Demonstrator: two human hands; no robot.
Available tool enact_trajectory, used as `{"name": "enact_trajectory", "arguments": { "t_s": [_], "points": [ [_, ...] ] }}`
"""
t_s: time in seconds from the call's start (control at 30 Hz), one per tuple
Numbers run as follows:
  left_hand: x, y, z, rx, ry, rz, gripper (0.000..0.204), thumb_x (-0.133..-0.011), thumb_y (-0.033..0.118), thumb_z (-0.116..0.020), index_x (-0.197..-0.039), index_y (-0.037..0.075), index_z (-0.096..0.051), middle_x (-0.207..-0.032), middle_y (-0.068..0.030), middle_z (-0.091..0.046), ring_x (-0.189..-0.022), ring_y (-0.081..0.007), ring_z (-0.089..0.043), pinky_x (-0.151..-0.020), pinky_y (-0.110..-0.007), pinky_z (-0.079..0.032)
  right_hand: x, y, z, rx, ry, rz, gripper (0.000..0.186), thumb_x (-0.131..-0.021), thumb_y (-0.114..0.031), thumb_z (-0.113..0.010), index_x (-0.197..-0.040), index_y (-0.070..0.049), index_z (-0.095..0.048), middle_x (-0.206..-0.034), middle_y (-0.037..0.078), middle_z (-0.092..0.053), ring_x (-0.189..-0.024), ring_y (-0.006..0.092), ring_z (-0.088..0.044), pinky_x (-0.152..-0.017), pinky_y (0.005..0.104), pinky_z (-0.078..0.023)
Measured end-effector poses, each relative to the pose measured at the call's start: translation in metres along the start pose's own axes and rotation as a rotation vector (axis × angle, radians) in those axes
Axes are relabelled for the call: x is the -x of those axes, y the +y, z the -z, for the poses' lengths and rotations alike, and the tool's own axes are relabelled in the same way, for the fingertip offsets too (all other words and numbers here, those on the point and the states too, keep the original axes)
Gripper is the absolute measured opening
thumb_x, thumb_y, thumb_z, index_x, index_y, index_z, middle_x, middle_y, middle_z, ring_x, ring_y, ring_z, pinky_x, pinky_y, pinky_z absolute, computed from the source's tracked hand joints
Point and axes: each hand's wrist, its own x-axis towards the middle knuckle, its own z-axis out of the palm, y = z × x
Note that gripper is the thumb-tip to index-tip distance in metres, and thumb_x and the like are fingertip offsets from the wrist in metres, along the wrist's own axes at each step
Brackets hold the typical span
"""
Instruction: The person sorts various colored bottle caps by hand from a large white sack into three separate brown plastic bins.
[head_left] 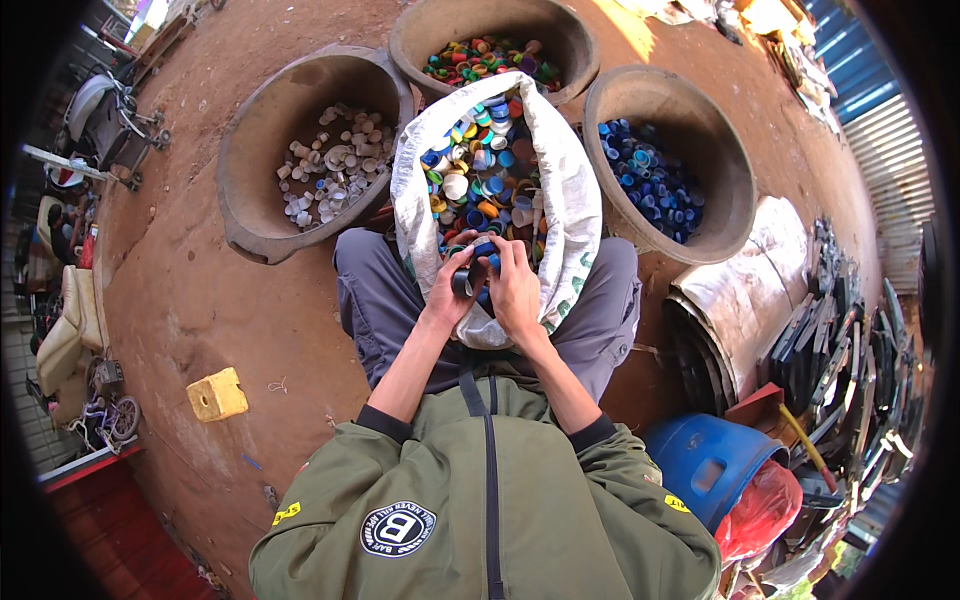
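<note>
A white woven sack (411,175) with a rolled rim sits between my legs, full of mixed coloured plastic caps (490,185). Over its near part, my left hand (447,290) grips a dark, round plastic piece (462,282), fingers curled round it. My right hand (515,280) meets the left one, its fingers closed on a blue cap (485,247) just beside the dark piece. The two hands partly hide what lies between the fingertips.
Tubs hold white caps (335,170) at left, mixed caps (480,60) behind, blue caps (650,180) at right. A yellow block (215,395) lies left. A wrapped bundle (750,285), dark slats (840,370) and a blue drum (690,460) stand right. Scrap and small bikes (110,415) line the left edge.
</note>
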Motion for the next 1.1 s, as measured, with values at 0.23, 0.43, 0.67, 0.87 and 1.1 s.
{"name": "enact_trajectory", "arguments": {
  "t_s": [0.23, 0.43, 0.67, 0.87, 1.1],
  "points": [
    [-0.008, -0.004, 0.018, 0.084, -0.013, 0.015, 0.03, -0.095, 0.003, -0.059, -0.124, 0.011, -0.056, -0.121, -0.0115, -0.061, -0.111, -0.0198, -0.061, -0.092, -0.029, -0.054, 0.002, -0.002, -0.01, 0.053, 0.007, -0.026, 0.037, -0.094, -0.014, -0.06, -0.129, -0.007, -0.049, -0.105, 0.014, -0.053, -0.071, 0.0359, -0.065, -0.051, 0.0443, -0.052],
    [-0.01, -0.004, 0.029, 0.123, -0.04, 0.022, 0.026, -0.097, 0.005, -0.057, -0.122, 0.01, -0.057, -0.121, -0.0129, -0.063, -0.117, -0.0226, -0.061, -0.098, -0.036, -0.053, 0.001, 0.0, 0.001, -0.111, 0.034, -0.034, 0.034, -0.093, -0.005, -0.06, -0.126, -0.007, -0.054, -0.105, 0.016, -0.054, -0.081, 0.0394, -0.062, -0.064, 0.0458, -0.051],
    [-0.006, 0.0, 0.014, 0.147, -0.019, 0.027, 0.027, -0.099, 0.018, -0.056, -0.124, 0.008, -0.057, -0.131, -0.0176, -0.058, -0.124, -0.0302, -0.056, -0.105, -0.044, -0.049, 0.007, 0.013, 0.009, -0.844, -0.112, -0.328, 0.025, -0.105, -0.016, -0.043, -0.127, -0.005, -0.049, -0.086, 0.005, -0.056, -0.062, 0.0088, -0.047, -0.056, 0.0239, -0.038],
    [-0.001, 0.004, -0.005, 0.243, -0.129, 0.059, 0.04, -0.103, 0.033, -0.047, -0.132, 0.007, -0.054, -0.141, -0.0246, -0.047, -0.134, -0.0389, -0.044, -0.11, -0.048, -0.042, 0.01, 0.01, 0.032, -1.609, -0.262, -0.543, 0.038, -0.104, -0.039, -0.041, -0.122, -0.007, -0.052, -0.098, 0.006, -0.058, -0.06, 0.0093, -0.048, -0.05, 0.021, -0.035],
    [0.0, 0.004, -0.005, 0.221, -0.176, 0.041, 0.041, -0.103, 0.026, -0.044, -0.139, 0.007, -0.048, -0.144, -0.0244, -0.044, -0.137, -0.038, -0.041, -0.113, -0.047, -0.037, 0.012, 0.018, 0.023, -0.764, -0.214, -0.173, 0.015, -0.097, -0.021, -0.057, -0.1, -0.007, -0.062, -0.089, 0.007, -0.059, -0.061, 0.0182, -0.055, -0.052, 0.0288, -0.042]
  ]
}}
